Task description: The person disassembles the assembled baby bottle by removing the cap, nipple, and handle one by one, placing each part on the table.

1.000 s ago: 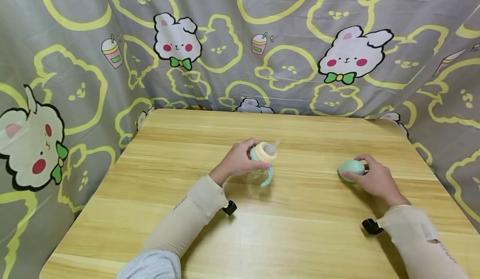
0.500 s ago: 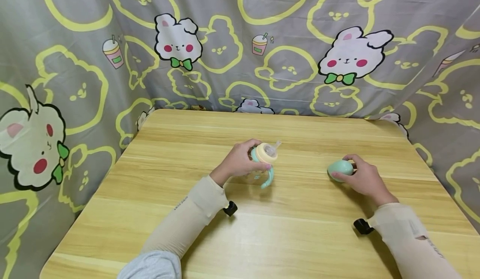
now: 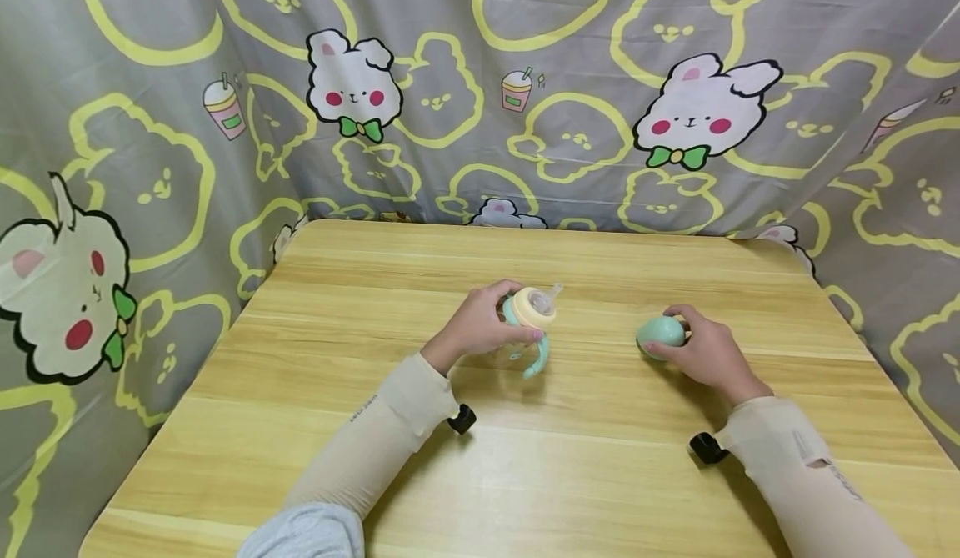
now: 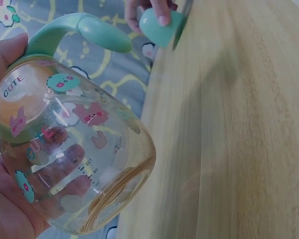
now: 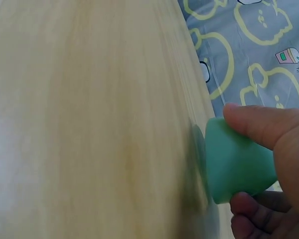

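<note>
My left hand (image 3: 482, 320) grips a clear baby bottle (image 4: 79, 144) with printed cartoon faces, a cream collar and a mint handle (image 4: 79, 30). Its silicone nipple (image 3: 542, 299) is uncovered and points up and to the right. In the left wrist view the bottle looks empty, and the curled fingers show through its wall. To the right, my right hand (image 3: 712, 354) pinches a rounded mint bottle cap (image 5: 236, 162) between thumb and fingers. The cap's flat rim faces down, close over the tabletop, with its shadow beside it.
Both hands are over a light wood-grain table (image 3: 525, 475). A grey curtain (image 3: 450, 82) with bunny and bear prints hangs behind it and along both sides. Black wrist cameras, such as the left one (image 3: 462, 419), jut out under each wrist.
My right hand has moved left across the table with the cap, narrowing the distance to the bottle. The left hand and the bottle have stayed almost still.
</note>
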Demonstrator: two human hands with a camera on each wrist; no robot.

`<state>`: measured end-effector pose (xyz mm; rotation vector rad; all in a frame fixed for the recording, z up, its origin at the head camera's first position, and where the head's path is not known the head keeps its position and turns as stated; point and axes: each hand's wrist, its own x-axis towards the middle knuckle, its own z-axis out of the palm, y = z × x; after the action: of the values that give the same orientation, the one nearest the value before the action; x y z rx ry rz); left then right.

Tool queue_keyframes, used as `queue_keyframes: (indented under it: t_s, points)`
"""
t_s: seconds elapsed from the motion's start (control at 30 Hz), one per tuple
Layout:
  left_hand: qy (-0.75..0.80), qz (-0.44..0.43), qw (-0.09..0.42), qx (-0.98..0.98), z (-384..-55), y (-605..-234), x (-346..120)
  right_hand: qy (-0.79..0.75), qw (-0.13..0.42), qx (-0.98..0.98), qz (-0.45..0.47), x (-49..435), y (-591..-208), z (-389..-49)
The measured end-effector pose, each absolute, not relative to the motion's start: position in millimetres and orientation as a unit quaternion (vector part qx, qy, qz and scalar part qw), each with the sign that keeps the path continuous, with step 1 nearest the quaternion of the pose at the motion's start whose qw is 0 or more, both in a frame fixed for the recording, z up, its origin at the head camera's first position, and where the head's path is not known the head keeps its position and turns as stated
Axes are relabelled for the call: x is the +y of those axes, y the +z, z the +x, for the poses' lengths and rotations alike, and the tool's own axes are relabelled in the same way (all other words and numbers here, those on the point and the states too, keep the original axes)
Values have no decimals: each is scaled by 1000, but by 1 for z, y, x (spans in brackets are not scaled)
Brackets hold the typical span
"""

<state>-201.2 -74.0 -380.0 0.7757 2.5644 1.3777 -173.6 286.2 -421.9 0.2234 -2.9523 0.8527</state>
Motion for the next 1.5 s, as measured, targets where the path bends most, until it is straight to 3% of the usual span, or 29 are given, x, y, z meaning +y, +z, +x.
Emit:
queue_keyframes:
  t_s: [0.7,1.5]
  points:
    - [495,264,33,827,-202,-380,-70,282,23,-958,47,295,-431,-181]
    - [496,255,52,828,-200,-382,-70,264,27,-962,64,296,-429,-179]
